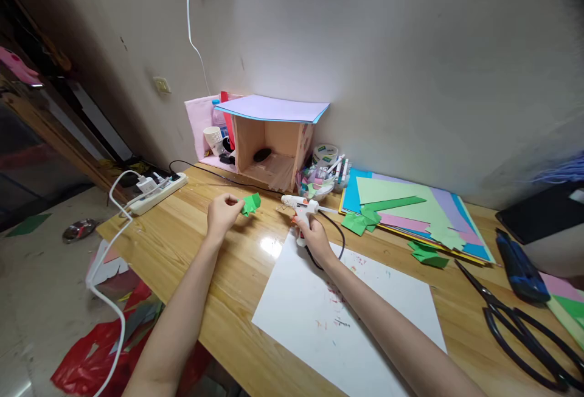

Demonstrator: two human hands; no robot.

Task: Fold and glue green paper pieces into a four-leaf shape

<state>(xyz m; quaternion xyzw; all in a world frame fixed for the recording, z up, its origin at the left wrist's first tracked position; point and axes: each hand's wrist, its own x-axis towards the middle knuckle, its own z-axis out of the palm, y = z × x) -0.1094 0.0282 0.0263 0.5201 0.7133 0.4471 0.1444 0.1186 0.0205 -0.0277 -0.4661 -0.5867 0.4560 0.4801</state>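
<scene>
Between the thumb and fingers of my left hand (222, 214) is a small folded piece of green paper (251, 203), held above the wooden table. My right hand (314, 238) grips the handle of a white glue gun (301, 205) with an orange trigger; its nozzle points left toward the green paper, with a gap between them. A glue stick sticks out of the gun's back, and a black cord loops below it. Under my right forearm lies a white paper sheet (387, 287) with colored marks. More folded green paper (360, 220) rests to the right of the gun.
A cardboard box (246, 141) with a purple paper roof stands against the wall. Right of it are a tub of markers (337, 169) and stacked colored paper (396, 193). Black scissors (506, 318) and a blue-black cutter (520, 266) lie at right. A power strip (159, 195) sits at left.
</scene>
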